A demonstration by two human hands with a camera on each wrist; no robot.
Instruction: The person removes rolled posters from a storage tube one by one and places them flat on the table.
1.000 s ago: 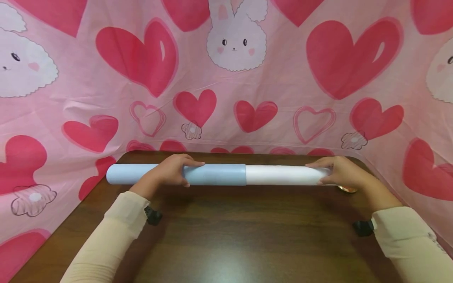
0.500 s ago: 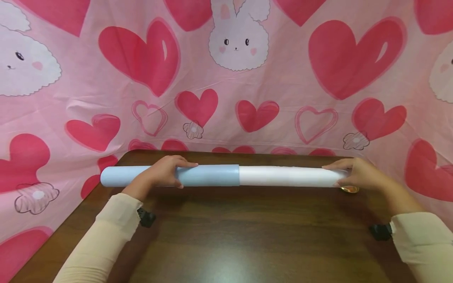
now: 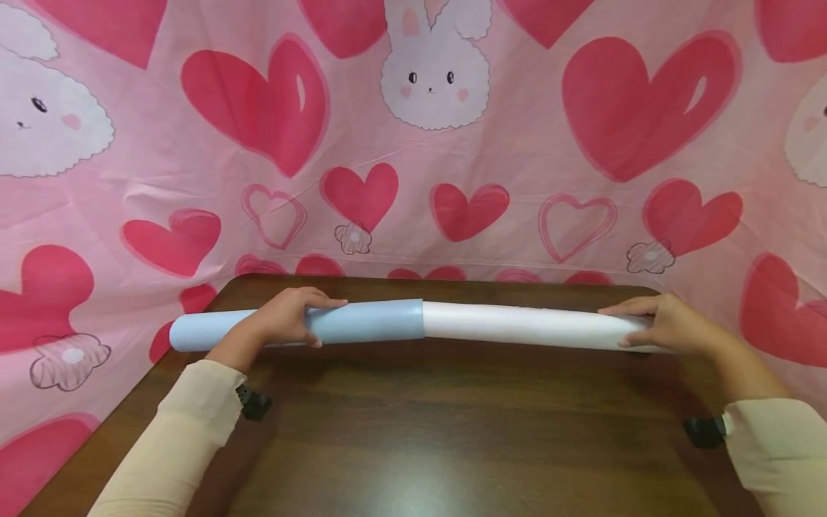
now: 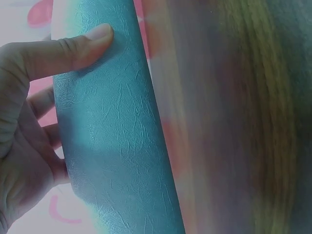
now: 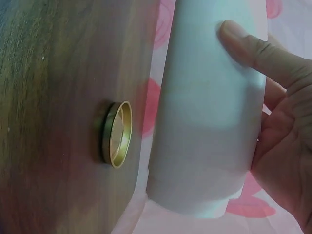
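Observation:
In the head view, a light blue tube (image 3: 371, 321) with a creased, leather-like surface lies level across the far part of the table. My left hand (image 3: 284, 316) grips it from above, the thumb (image 4: 90, 46) pressed along its near side in the left wrist view. Out of the tube's right end extends a long white paper roll (image 3: 517, 324). My right hand (image 3: 675, 327) holds that roll near its free end, thumb on one side and fingers around the other. A slight bend shows where roll and tube meet. The roll's free end (image 5: 195, 204) has a stepped edge.
On the wooden table (image 3: 426, 416), a round gold lid (image 5: 117, 134) lies below the white roll; in the head view it is almost hidden. A pink cloth (image 3: 413, 154) with hearts and rabbits hangs around the table's back and sides.
My hands have moved apart, the left to the left and the right to the right. More of the white roll shows outside the blue tube, and both outer ends have dipped slightly.

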